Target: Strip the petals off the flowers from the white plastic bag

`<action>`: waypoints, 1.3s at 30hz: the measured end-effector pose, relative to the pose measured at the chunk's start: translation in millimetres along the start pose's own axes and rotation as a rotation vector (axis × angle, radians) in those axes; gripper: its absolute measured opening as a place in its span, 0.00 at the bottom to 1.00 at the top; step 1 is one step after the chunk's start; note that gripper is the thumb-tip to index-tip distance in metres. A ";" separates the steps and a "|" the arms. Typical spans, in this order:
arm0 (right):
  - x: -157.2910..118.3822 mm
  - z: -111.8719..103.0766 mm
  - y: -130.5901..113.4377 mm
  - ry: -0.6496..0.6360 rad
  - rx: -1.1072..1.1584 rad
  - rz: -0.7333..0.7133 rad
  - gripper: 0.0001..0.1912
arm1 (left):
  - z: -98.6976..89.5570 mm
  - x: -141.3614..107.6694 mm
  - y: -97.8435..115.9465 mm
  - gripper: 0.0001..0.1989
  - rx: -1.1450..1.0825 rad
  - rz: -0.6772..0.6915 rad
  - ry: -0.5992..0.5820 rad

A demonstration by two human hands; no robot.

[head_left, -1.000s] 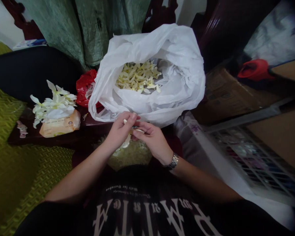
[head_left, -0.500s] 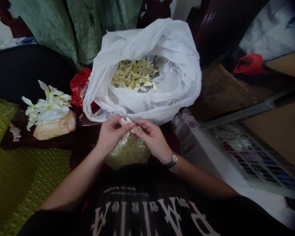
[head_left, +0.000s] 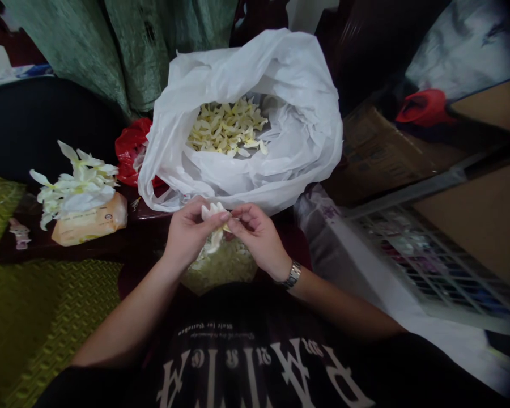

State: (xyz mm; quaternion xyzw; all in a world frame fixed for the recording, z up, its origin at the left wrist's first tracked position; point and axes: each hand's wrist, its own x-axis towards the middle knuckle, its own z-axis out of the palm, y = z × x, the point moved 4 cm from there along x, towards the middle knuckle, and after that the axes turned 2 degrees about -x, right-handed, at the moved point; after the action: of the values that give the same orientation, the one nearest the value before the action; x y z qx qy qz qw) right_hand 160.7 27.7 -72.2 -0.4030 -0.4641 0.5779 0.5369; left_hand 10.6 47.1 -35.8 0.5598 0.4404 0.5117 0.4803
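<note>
My left hand (head_left: 190, 229) is closed on a white flower (head_left: 215, 212) above my lap. Right beside it, my right hand (head_left: 256, 233) pinches at the same flower, the fingertips of both hands nearly touching. Below them lies a heap of pale yellow-white pieces (head_left: 219, 269), partly hidden by the hands and the black shirt. Just beyond my hands stands an open white plastic bag (head_left: 297, 175) with many cream-yellow flowers (head_left: 227, 126) inside.
At the left, white flowers (head_left: 79, 181) rest on an orange-and-white packet (head_left: 91, 224), near a small pink figure (head_left: 20, 234). A red bag (head_left: 131, 150) touches the white bag's left side. On the right are a cardboard box (head_left: 378, 153) and a grated crate (head_left: 433, 260).
The view has shifted slightly, moving the scene a little left. More of the white flower shows between my hands, with a petal hanging down below my fingers.
</note>
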 end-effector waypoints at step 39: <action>-0.9 -3.4 1.9 0.034 0.011 -0.047 0.14 | 10.0 0.2 -7.5 0.17 -0.106 -0.062 0.033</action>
State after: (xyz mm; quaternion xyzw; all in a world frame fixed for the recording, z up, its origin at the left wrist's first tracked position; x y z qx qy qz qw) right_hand 163.6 27.2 -74.9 -0.3987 -0.4612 0.5608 0.5602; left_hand 20.6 47.6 -43.4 0.5111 0.4378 0.5284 0.5176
